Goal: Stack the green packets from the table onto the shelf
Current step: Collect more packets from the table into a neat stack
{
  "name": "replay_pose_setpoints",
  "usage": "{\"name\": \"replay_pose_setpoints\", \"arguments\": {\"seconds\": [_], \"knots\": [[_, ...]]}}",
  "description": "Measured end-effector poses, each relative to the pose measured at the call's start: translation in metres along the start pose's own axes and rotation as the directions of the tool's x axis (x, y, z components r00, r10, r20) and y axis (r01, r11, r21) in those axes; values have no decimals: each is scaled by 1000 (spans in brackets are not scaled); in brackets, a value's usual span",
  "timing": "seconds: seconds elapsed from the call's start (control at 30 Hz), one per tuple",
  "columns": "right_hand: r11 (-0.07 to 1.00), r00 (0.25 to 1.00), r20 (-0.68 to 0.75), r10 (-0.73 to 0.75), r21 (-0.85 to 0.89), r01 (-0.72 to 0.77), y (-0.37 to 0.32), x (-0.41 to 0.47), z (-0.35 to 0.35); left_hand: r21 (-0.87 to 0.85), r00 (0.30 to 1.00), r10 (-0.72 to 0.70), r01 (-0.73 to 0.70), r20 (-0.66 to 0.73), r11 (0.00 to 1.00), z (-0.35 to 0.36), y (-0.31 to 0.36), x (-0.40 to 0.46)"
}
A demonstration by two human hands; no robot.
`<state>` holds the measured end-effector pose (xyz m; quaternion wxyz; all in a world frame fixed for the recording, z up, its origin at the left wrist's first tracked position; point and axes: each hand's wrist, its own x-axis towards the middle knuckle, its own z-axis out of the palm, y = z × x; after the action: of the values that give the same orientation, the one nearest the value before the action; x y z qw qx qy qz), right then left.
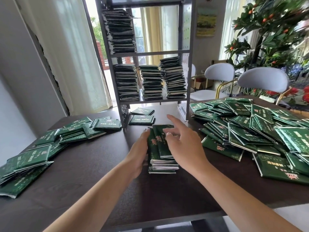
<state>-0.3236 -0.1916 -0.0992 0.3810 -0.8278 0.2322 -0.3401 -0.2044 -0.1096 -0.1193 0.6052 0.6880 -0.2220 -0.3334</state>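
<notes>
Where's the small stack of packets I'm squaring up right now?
In the head view the small stack sits centre on the dark table, between the left hand and right hand, just before the shelf.

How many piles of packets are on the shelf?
4. One tall pile sits on the upper shelf at the left. Three stand on the shelf below: left, middle and right. More may hide behind them.

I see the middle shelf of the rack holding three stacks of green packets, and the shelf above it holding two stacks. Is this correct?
Not quite. The head view shows three stacks on the middle shelf of the rack, but the shelf above it holds only one stack of green packets, standing at its left end, not two.
</notes>
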Motion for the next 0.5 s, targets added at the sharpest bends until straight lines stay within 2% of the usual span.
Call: {"name": "replay_pose_setpoints", "arguments": {"seconds": [0.13, 0.23, 0.3, 0.4, 0.5], "knots": [[920, 985, 11, 170, 356, -163, 3, 6, -2, 138, 995, 105, -104, 0, 985, -1, -6, 1], [932, 969, -39, 244, 285, -223, 6, 10, -8, 190, 996, 79, -71, -37, 979, -2, -3, 4], [904, 946, 43, 320, 287, -319, 10, 11, -8, 218, 997, 65, -52, -51, 975, -2, 0, 5], [777, 878, 196, 437, 411, -478, 10, 6, 1, 202, 994, 76, -58, -79, 978, 0, -2, 7], [654, 848, 269, 457, 545, -525, 9, -1, 18, 114, 996, 63, -57, -57, 992, 10, -7, 3]]}}
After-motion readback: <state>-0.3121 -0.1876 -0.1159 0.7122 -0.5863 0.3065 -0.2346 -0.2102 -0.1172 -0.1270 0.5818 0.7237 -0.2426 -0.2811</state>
